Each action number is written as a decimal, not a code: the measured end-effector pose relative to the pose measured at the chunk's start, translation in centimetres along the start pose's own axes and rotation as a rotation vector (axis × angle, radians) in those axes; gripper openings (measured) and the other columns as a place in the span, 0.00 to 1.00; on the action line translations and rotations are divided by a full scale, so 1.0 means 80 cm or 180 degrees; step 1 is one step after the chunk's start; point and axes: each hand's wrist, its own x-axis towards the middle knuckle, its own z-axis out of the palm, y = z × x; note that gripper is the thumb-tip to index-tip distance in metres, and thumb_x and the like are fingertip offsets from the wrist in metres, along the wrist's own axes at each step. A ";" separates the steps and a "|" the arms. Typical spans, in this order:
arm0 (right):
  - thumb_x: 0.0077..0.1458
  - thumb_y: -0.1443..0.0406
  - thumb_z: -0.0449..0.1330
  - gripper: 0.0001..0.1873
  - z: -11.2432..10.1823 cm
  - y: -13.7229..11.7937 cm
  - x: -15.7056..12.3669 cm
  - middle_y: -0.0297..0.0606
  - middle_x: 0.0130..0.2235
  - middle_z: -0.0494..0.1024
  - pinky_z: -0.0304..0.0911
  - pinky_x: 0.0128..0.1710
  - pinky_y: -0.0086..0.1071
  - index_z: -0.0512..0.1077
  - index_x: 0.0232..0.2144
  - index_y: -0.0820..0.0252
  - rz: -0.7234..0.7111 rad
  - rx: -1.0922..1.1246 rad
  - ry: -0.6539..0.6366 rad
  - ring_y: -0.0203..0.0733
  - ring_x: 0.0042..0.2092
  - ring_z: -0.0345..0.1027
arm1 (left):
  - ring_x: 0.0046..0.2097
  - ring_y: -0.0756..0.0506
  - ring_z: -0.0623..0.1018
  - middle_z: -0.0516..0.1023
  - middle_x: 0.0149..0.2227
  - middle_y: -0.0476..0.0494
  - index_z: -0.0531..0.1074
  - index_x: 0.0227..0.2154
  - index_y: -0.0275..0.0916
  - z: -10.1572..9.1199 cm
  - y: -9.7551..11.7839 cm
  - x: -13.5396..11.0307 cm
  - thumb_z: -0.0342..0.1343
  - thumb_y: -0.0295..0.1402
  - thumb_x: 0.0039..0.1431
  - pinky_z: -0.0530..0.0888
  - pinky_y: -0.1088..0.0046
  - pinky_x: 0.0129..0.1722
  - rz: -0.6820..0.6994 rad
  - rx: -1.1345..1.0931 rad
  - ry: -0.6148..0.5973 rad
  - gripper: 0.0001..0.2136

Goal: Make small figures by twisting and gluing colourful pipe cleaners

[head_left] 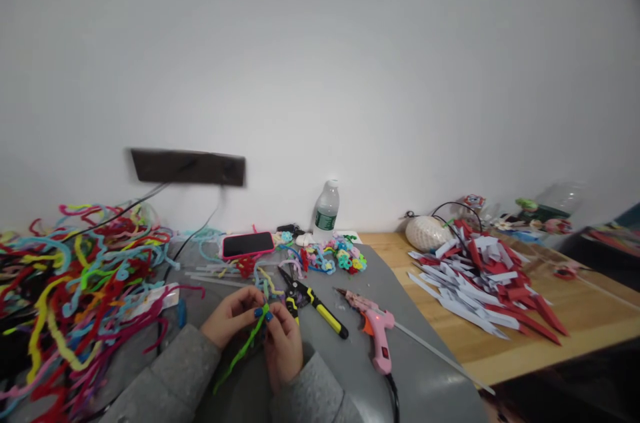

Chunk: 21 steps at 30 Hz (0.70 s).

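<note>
Both my hands meet low in the head view over a grey mat (350, 356). My left hand (233, 316) and my right hand (284, 343) each pinch the upper end of a green pipe cleaner (243, 349), whose tail trails down to the left between my grey sleeves. My fingertips are closed together on it. Just beyond my right hand lie black-and-yellow pliers (315, 303).
A big tangle of coloured pipe cleaners (75, 289) fills the left. A pink glue gun (377, 333), a pink-cased phone (247, 244), small pipe-cleaner flowers (337, 256) and a water bottle (327, 211) lie ahead. Red and white paper strips (483, 283) cover the wooden table at right.
</note>
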 end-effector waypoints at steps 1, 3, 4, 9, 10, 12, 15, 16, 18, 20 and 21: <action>0.37 0.60 0.65 0.12 0.000 0.000 0.000 0.26 0.18 0.62 0.43 0.19 0.24 0.68 0.20 0.61 0.0007 -0.0007 0.0002 0.29 0.20 0.49 | 0.27 0.52 0.65 0.67 0.25 0.52 0.67 0.29 0.37 0.000 0.001 0.000 0.60 0.35 0.46 0.62 0.79 0.27 -0.0002 -0.0015 -0.0008 0.10; 0.37 0.59 0.65 0.13 0.001 -0.001 -0.001 0.26 0.18 0.62 0.43 0.19 0.24 0.67 0.20 0.61 0.0026 -0.0046 0.0002 0.29 0.20 0.49 | 0.26 0.52 0.65 0.67 0.25 0.52 0.68 0.28 0.36 0.002 0.002 0.000 0.61 0.36 0.45 0.61 0.79 0.26 -0.0001 -0.0032 0.0010 0.11; 0.37 0.59 0.65 0.13 0.001 -0.001 -0.001 0.26 0.18 0.62 0.43 0.19 0.24 0.67 0.20 0.61 0.0031 -0.0071 0.0016 0.30 0.20 0.50 | 0.26 0.53 0.65 0.67 0.25 0.52 0.68 0.28 0.36 0.002 0.003 0.000 0.61 0.36 0.44 0.61 0.79 0.26 -0.0011 -0.0044 0.0026 0.11; 0.37 0.58 0.64 0.13 0.001 -0.001 -0.002 0.27 0.18 0.62 0.45 0.20 0.25 0.68 0.20 0.61 -0.0008 -0.0202 0.0100 0.30 0.21 0.50 | 0.25 0.52 0.66 0.68 0.25 0.52 0.67 0.28 0.36 0.005 0.006 -0.001 0.61 0.36 0.44 0.62 0.79 0.25 -0.0085 -0.0145 0.0081 0.11; 0.37 0.58 0.64 0.13 0.001 -0.001 -0.001 0.27 0.18 0.61 0.45 0.20 0.25 0.67 0.20 0.61 -0.0012 -0.0237 0.0093 0.31 0.20 0.50 | 0.25 0.52 0.66 0.68 0.25 0.52 0.67 0.28 0.36 0.005 0.006 -0.001 0.61 0.36 0.44 0.62 0.79 0.25 -0.0088 -0.0132 0.0101 0.11; 0.37 0.57 0.64 0.13 0.000 0.000 -0.001 0.27 0.18 0.61 0.46 0.20 0.25 0.67 0.20 0.60 -0.0026 -0.0300 0.0085 0.31 0.20 0.50 | 0.25 0.52 0.66 0.68 0.25 0.52 0.68 0.28 0.36 0.005 0.006 -0.002 0.61 0.36 0.44 0.62 0.79 0.25 -0.0081 -0.0067 0.0124 0.11; 0.37 0.57 0.64 0.13 -0.001 0.000 0.000 0.27 0.18 0.62 0.46 0.20 0.25 0.67 0.19 0.60 -0.0044 -0.0292 0.0087 0.31 0.20 0.50 | 0.25 0.52 0.66 0.68 0.24 0.52 0.68 0.28 0.36 0.004 0.007 -0.001 0.61 0.35 0.44 0.62 0.79 0.25 -0.0036 0.0035 0.0099 0.11; 0.37 0.58 0.64 0.13 -0.001 0.000 0.000 0.27 0.18 0.62 0.46 0.20 0.24 0.67 0.20 0.61 -0.0040 -0.0255 0.0075 0.30 0.20 0.50 | 0.26 0.52 0.66 0.68 0.24 0.52 0.68 0.28 0.36 0.005 0.007 -0.001 0.61 0.35 0.44 0.62 0.79 0.25 -0.0024 0.0058 0.0076 0.11; 0.37 0.58 0.65 0.13 -0.001 0.000 0.000 0.27 0.18 0.63 0.45 0.19 0.24 0.68 0.20 0.61 -0.0030 -0.0175 0.0049 0.30 0.21 0.50 | 0.26 0.52 0.67 0.68 0.24 0.51 0.68 0.28 0.35 0.005 0.009 -0.001 0.61 0.35 0.44 0.63 0.79 0.26 0.0009 0.0077 0.0072 0.11; 0.38 0.59 0.65 0.12 -0.001 -0.001 -0.001 0.27 0.19 0.64 0.45 0.19 0.24 0.68 0.21 0.61 -0.0014 -0.0121 0.0032 0.30 0.21 0.51 | 0.27 0.52 0.67 0.69 0.24 0.51 0.68 0.28 0.35 0.007 0.010 -0.001 0.62 0.35 0.44 0.63 0.78 0.27 0.0021 0.0068 0.0108 0.11; 0.38 0.59 0.65 0.12 -0.001 -0.001 -0.001 0.27 0.19 0.65 0.46 0.19 0.24 0.69 0.21 0.61 -0.0012 -0.0115 0.0035 0.31 0.21 0.52 | 0.27 0.52 0.67 0.69 0.24 0.51 0.68 0.28 0.36 0.007 0.010 -0.001 0.62 0.34 0.43 0.63 0.79 0.26 0.0013 0.0069 0.0125 0.11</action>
